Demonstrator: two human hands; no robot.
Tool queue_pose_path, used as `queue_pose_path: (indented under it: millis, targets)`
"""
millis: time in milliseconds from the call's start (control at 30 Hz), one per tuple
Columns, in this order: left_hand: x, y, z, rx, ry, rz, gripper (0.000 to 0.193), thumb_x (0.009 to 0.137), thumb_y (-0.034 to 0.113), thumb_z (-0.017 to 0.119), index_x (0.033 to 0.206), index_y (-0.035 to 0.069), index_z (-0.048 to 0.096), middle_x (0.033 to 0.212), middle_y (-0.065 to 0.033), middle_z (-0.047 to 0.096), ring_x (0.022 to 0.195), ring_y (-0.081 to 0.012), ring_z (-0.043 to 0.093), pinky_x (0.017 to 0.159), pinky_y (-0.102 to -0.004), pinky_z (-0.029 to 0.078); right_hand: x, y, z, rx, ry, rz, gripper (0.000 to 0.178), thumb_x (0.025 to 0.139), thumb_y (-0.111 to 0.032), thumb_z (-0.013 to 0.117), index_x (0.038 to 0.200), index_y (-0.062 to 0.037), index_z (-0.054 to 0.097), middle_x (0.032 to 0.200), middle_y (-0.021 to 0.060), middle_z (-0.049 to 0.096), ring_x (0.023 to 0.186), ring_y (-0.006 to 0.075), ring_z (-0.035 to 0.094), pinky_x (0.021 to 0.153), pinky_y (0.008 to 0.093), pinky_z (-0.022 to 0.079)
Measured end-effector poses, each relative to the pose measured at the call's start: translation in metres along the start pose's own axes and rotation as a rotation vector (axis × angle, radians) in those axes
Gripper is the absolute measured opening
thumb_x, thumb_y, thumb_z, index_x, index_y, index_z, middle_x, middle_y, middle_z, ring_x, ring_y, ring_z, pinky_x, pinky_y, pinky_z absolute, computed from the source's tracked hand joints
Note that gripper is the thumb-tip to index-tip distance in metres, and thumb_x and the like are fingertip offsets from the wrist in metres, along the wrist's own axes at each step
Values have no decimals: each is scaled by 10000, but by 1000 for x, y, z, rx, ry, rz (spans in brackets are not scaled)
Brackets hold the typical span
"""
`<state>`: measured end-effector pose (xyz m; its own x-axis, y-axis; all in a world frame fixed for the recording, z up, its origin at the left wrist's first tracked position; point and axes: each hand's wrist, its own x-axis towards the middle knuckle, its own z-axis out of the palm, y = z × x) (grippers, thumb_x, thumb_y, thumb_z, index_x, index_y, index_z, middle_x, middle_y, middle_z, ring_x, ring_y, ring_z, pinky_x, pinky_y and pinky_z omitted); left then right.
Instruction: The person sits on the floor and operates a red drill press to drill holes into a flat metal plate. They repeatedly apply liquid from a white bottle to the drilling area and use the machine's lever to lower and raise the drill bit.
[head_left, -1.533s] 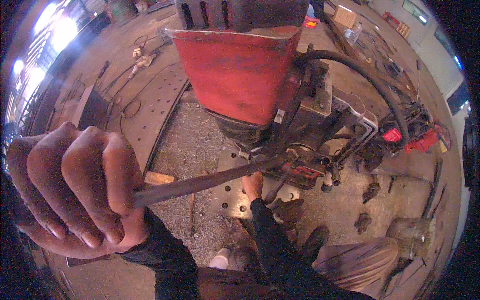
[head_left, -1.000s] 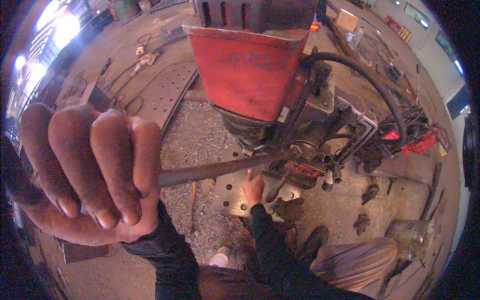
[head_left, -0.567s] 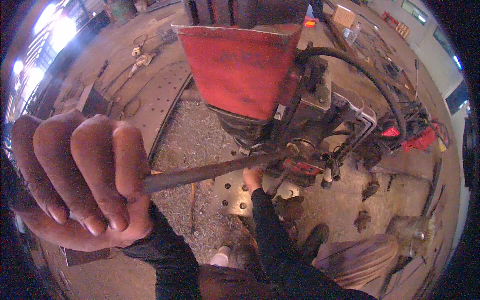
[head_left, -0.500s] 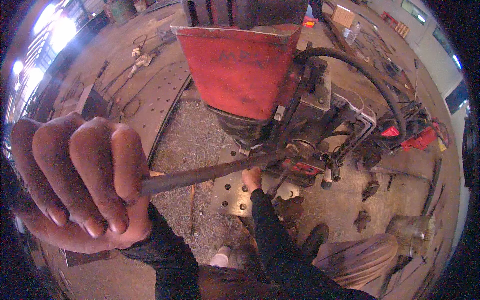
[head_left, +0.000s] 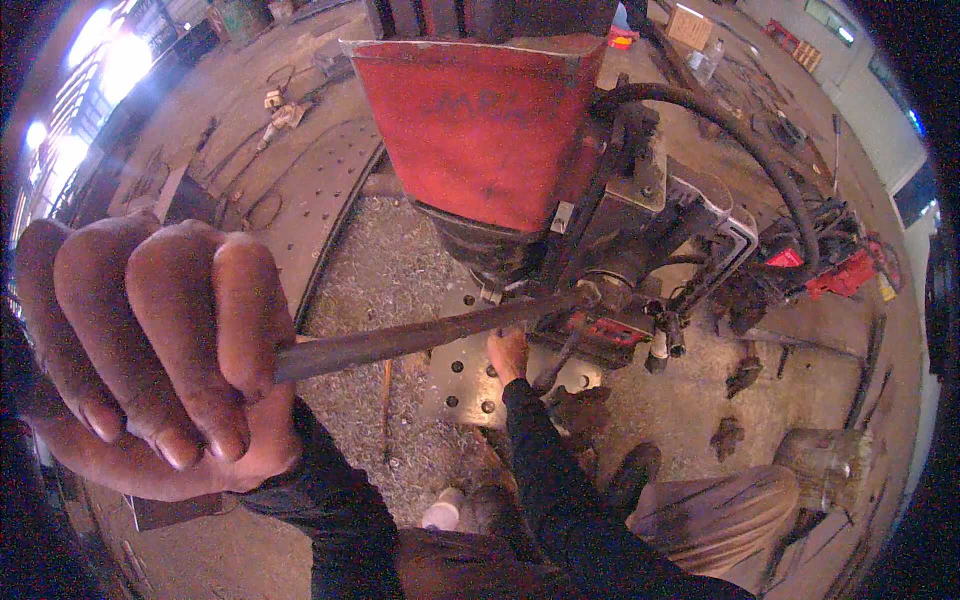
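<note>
My left hand (head_left: 150,350), large at the left, is wrapped round the end of a long dark metal feed handle (head_left: 420,342). This handle runs right to the hub on the side of a red drill press (head_left: 475,140). My right hand (head_left: 508,352) is below the handle's far part, by the machine's foot and over a steel plate (head_left: 460,385) with round holes. Its fingers look bent together, and what they hold, if anything, is hidden. A second dark handle (head_left: 560,362) slants down from the hub, right of that hand.
Metal shavings (head_left: 370,270) cover the ground around the plate. A thick black hose (head_left: 750,130) arches over the right side. Another perforated plate (head_left: 330,190) lies at left, a metal can (head_left: 825,465) at lower right, red equipment (head_left: 845,275) at far right.
My left hand has shifted slightly left and up, still gripping the feed handle. The view has moved a little, and my right hand stays near the plate.
</note>
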<state>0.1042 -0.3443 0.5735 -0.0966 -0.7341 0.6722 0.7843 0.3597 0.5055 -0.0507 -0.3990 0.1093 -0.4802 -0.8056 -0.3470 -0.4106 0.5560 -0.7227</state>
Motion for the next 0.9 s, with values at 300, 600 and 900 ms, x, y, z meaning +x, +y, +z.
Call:
queue_pose_path:
  millis: [300, 600, 900]
  targets:
    - [1, -6, 0, 20, -3, -4, 377, 741, 44, 666, 501, 170, 404, 434, 25, 397, 307, -86, 361, 392, -223, 328, -16, -5, -6, -76, -21, -47, 425, 909, -328, 568, 992, 85, 622, 962, 312, 634, 953, 466, 608, 852, 512, 474]
    - [0, -7, -4, 64, -34, -9, 329, 746, 91, 723, 609, 150, 429, 472, 28, 416, 333, -84, 384, 431, -235, 338, -46, -19, -28, 52, -52, -59, 480, 942, -342, 529, 1156, 87, 543, 1082, 317, 590, 1027, 457, 567, 889, 497, 442]
    - [5, -2, 4, 68, -43, -45, 299, 755, 76, 671, 598, 145, 425, 455, 16, 416, 318, -88, 380, 426, -236, 344, -26, 6, -1, 0, 179, -140, 441, 938, -302, 542, 1138, 91, 541, 959, 317, 630, 929, 478, 601, 828, 519, 458]
